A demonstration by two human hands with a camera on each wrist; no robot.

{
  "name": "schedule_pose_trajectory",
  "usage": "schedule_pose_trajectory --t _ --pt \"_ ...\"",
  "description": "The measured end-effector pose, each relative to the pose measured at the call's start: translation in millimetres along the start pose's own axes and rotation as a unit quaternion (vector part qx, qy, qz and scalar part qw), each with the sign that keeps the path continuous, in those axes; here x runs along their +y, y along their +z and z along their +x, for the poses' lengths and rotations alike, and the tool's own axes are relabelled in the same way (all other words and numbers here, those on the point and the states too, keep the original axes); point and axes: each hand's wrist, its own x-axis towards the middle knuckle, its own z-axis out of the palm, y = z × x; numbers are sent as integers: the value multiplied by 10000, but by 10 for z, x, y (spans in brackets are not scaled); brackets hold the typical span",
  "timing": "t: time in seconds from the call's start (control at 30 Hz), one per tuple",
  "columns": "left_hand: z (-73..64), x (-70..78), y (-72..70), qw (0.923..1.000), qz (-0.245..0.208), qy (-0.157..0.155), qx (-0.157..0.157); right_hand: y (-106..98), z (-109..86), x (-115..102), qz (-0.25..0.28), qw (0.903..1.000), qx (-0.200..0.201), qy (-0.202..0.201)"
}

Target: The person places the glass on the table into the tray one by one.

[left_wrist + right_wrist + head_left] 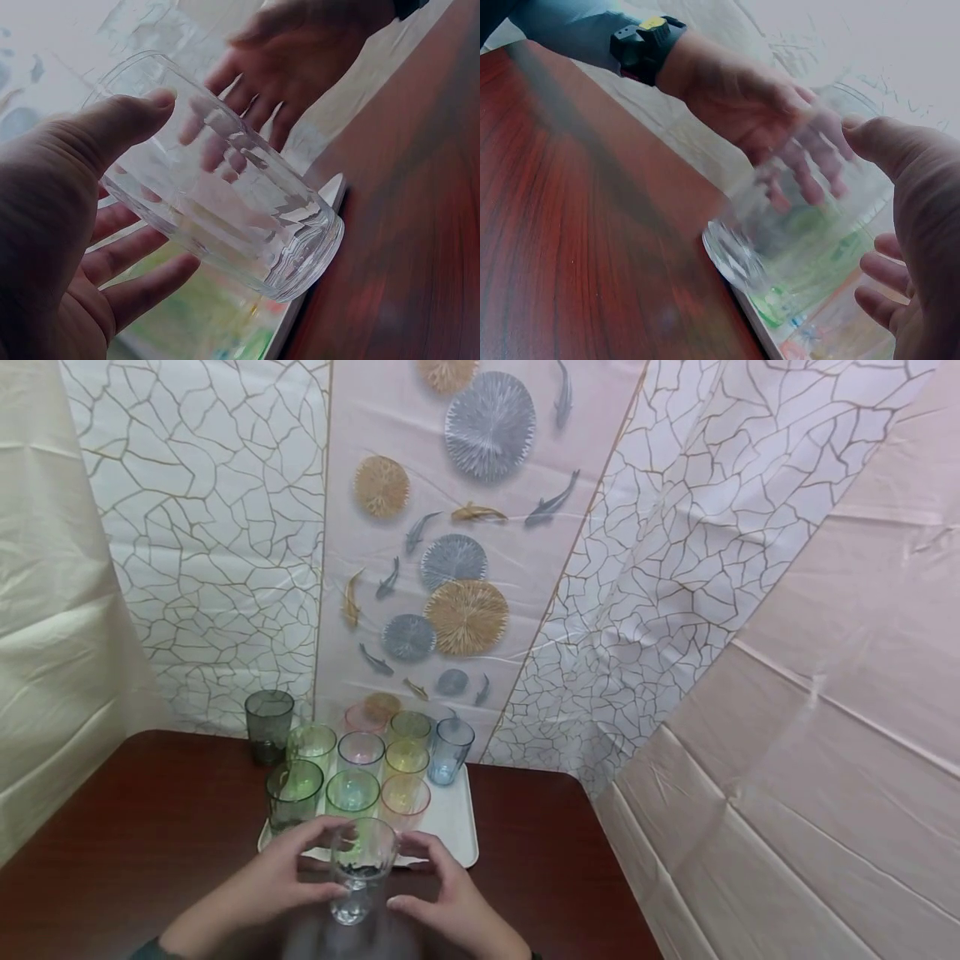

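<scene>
A clear, faceted drinking glass (363,853) stands upright between my hands, over the front edge of the white tray. My left hand (273,878) holds it from the left, with thumb and fingers around its side. In the left wrist view the thumb lies along the glass (217,184) and the other fingers pass behind it. My right hand (453,893) is at the other side, its thumb apart from the glass and its fingertips close to the rim. In the left wrist view the right hand's fingers (262,112) are extended, partly seen through the glass.
The white tray (457,827) carries several coloured glasses, among them a dark green one (295,797), a pink-rimmed one (406,802) and a blue one (452,752). A dark grey glass (270,727) stands at the back left. Patterned cloth (465,610) hangs behind the dark red table (540,868).
</scene>
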Motion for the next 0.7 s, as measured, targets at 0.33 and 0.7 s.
schedule_pose_trajectory --t 0.33,0.7 --pt "167 12 219 9998 13 -119 -177 55 47 -44 0 9997 199 157" --pt "110 14 153 9985 480 230 -140 30 -2 10 -55 9989 464 105"
